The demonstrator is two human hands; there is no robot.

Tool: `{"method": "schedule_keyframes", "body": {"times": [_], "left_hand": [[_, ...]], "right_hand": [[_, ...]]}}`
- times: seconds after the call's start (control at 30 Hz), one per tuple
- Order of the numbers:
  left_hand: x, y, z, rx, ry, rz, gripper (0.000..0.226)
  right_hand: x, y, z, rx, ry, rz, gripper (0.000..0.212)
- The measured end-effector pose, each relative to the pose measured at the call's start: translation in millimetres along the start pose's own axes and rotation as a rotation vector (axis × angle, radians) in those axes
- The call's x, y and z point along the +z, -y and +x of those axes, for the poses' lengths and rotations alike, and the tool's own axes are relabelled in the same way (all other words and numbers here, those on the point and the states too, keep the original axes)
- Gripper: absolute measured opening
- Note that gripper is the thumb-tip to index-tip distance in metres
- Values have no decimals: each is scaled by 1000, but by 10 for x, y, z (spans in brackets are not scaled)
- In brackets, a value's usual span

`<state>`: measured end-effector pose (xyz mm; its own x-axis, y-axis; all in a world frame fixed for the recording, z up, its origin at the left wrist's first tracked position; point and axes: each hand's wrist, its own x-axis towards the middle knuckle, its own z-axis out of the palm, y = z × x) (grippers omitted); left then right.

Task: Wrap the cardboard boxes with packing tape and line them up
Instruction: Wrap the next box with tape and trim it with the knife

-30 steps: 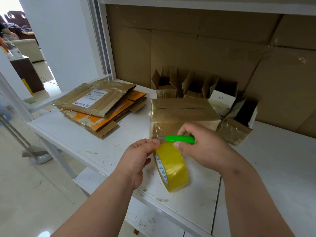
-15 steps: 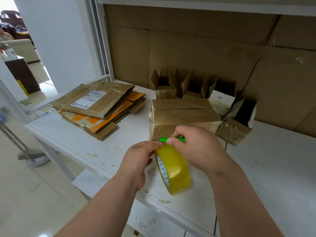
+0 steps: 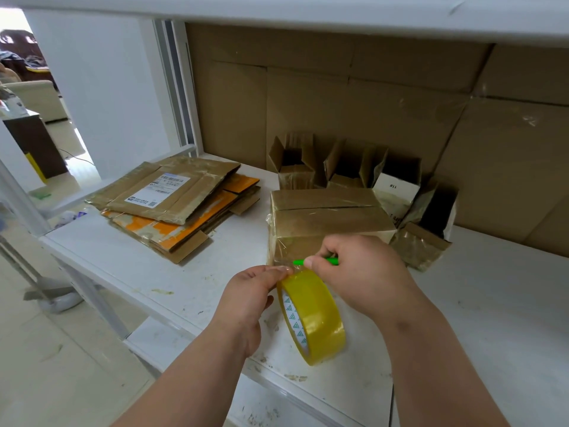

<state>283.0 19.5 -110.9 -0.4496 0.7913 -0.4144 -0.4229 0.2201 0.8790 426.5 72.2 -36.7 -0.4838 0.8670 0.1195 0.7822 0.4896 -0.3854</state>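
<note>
A packing corner in a small shipping room or home stockroom: a scuffed white shelf (image 3: 129, 260) serves as the bench, its back lined with taped-up cardboard sheets (image 3: 354, 103). At ten o'clock lies a stack of flattened cartons (image 3: 172, 211), the top one bearing a shipping label (image 3: 157, 191), and at twelve to one o'clock open small boxes (image 3: 354, 167) stand in a row. A doorway at nine o'clock shows a pale sofa (image 3: 34, 98) and a dark cabinet (image 3: 34, 146).

Bright daylight from the overexposed doorway (image 3: 18, 29) left; wide-angle edges bend
</note>
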Motion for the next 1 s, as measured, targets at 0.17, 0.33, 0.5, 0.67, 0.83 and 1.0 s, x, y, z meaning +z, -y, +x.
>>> {"method": "schedule_keyframes", "body": {"times": [0.17,0.33,0.5,0.67,0.83,1.0], "left_hand": [[-5,10,3,2,6,20,17],[-13,0,5,12,14,32,13],[-2,-34,-25,1,20,38,13],[10,-85,-72,0,37,58,14],[-1,-102,-93,-9,43,46,16],[26,-116,-111,-18,40,35,15]], "right_hand": [[-1,73,7,-38,-23,-76,25],[19,102,17,-32,-20,-81,25],[31,114,19,-34,-32,-77,26],[-46,54,-27,-11,-8,-20,24],[-27,33,-49,7,-17,2,23],[21,90,-38,-30,-31,-50,24]]}}
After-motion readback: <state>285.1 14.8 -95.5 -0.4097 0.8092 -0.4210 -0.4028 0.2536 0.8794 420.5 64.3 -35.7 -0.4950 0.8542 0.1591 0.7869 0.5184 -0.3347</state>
